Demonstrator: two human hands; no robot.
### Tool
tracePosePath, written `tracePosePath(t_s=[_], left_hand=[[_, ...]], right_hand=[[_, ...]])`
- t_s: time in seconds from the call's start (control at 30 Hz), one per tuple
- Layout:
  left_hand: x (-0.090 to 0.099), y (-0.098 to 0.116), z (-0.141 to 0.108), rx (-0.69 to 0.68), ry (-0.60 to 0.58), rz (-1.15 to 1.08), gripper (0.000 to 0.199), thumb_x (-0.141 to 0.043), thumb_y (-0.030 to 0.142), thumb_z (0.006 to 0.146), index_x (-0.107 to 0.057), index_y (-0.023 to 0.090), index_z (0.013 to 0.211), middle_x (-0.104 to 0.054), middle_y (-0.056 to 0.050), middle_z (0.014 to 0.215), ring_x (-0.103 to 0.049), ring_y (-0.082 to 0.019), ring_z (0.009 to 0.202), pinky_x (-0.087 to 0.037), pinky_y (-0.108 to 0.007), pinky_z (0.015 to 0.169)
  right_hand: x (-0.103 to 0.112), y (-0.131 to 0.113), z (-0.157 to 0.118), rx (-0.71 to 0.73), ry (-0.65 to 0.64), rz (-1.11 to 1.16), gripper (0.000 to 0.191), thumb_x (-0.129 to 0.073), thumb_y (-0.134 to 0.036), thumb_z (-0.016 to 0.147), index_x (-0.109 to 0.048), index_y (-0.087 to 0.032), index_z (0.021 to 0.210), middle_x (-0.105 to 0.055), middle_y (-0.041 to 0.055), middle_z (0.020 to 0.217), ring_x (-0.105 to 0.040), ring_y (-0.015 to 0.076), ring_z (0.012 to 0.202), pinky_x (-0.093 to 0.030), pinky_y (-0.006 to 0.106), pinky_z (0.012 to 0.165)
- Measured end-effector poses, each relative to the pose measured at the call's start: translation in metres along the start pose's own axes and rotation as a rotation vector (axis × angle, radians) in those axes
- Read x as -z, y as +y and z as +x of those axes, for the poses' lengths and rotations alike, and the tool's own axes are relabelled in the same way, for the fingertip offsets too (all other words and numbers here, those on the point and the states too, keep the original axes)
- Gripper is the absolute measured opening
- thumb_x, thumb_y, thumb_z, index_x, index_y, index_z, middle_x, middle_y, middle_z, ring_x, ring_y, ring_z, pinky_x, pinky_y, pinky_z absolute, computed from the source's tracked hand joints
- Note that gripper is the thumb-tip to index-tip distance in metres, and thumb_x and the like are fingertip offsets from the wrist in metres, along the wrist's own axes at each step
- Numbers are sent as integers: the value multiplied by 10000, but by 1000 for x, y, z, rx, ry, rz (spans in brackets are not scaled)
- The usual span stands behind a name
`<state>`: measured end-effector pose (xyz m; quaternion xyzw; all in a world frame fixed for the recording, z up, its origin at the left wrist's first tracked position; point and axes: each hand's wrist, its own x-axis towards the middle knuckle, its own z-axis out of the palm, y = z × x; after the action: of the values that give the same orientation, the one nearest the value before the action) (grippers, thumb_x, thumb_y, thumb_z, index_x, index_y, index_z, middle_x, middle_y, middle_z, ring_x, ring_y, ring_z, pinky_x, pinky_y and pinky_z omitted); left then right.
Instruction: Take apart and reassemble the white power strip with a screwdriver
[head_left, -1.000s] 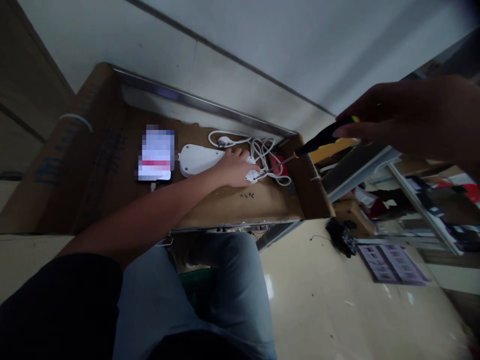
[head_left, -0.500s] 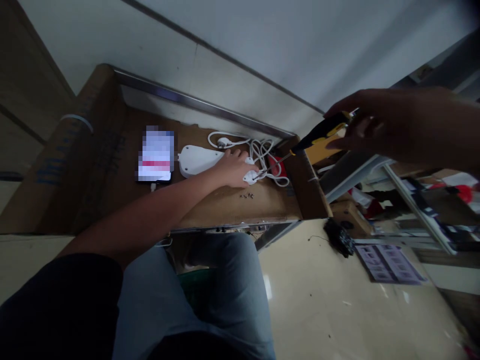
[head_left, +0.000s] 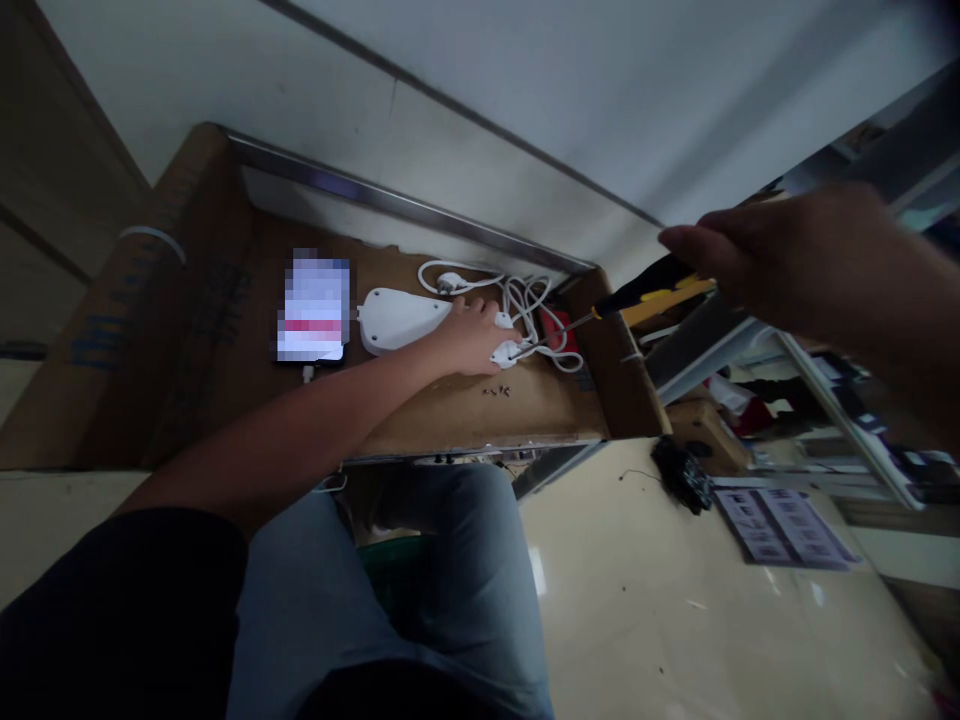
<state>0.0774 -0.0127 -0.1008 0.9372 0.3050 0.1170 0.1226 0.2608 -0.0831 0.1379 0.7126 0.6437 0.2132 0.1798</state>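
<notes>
Nothing here can be read. The blue print [head_left: 101, 340] on the cardboard [head_left: 187, 175] at the left edge is too faint, the card [head_left: 313, 310] beside the white power strip [head_left: 397, 320] is pixelated, and the rows on the purple sheet [head_left: 784, 527] on the floor [head_left: 637, 600] are too small.

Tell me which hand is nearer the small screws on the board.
Left: the left hand rests just beside the screws; the right hand is farther off, raised to their right.
</notes>
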Motion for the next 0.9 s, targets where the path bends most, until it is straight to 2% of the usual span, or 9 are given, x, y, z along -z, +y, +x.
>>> tracePosePath(t_s=[0.1,0.17,0.3,0.43,0.53,0.67,0.73,0.83,0.9], left_hand=[[-1,-1,0,-4,7,5,625,-712,423,906,-613,372,1521,-582,-186,1470,-516,-440,1371,-378,-616,1133],[-2,-2,1,-5,5,1,633,-717,435,900,-610,383,1522,-586,-174,1469,-513,-430,1370,-375,-608,1137],[-4,-4,2,-8,9,-20,631,-723,441,891,-622,379,1511,-590,-166,1473,-505,-432,1375,-368,-605,1140],[-5,-4,2,-7,22,-30,621,-722,435,888,-638,369,1499,-588,-168,1473,-510,-438,1371,-369,-601,1137],[-6,-4,2,-5,26,-19,615,-722,442,892,-638,373,1498,-587,-164,1468,-508,-433,1373,-368,-596,1137],[-5,-3,1,-9,26,-1,615,-719,447,904,-623,382,1509,-579,-175,1470,-510,-434,1377,-370,-610,1136],[-4,-2,1,-14,18,5,613,-715,444,909,-621,380,1511,-575,-182,1474,-509,-438,1384,-371,-617,1136],[-2,-2,-1,-21,13,11,614,-712,461,912,-620,372,1513,-571,-186,1480,-506,-440,1390,-377,-613,1134],[-1,-2,-1,-20,17,-1,605,-689,512,928,-623,369,1511,-574,-183,1480,-506,-436,1388,-378,-607,1136]], right_hand=[[3,-8,2,-196,-158,16,626,-417,-699,1051,-717,-237,1350,-641,40,872,-398,16,689,-336,225,814],[1,-3,3,-103,-145,58,786,-381,-865,975,-686,-262,1375,-652,45,930,-386,13,693,-331,229,808],[-4,20,4,232,-22,264,1390,-149,-1227,558,-619,-260,1438,-660,67,1022,-571,53,775,-400,239,766],[-3,31,-1,332,71,323,1188,-315,-1163,667,-686,-248,1327,-647,44,957,-534,-7,719,-435,223,769],[-1,24,-5,288,105,393,1138,-385,-1147,649,-733,-216,1203,-632,36,900,-497,-30,719,-450,211,799],[5,0,-11,12,24,387,1288,-347,-1212,455,-739,-154,1075,-599,39,793,-455,-17,665,-362,209,701],[9,-13,-13,-90,-16,397,1087,-507,-1108,628,-735,-127,1037,-541,32,699,-377,-32,617,-297,196,669],[12,-27,-14,-202,-43,360,542,-708,-639,893,-728,-115,1028,-496,21,648,-326,-39,586,-271,188,672],[9,-26,-11,-182,-47,208,477,-698,-578,911,-717,-145,1113,-552,22,714,-354,-25,610,-296,194,708]])
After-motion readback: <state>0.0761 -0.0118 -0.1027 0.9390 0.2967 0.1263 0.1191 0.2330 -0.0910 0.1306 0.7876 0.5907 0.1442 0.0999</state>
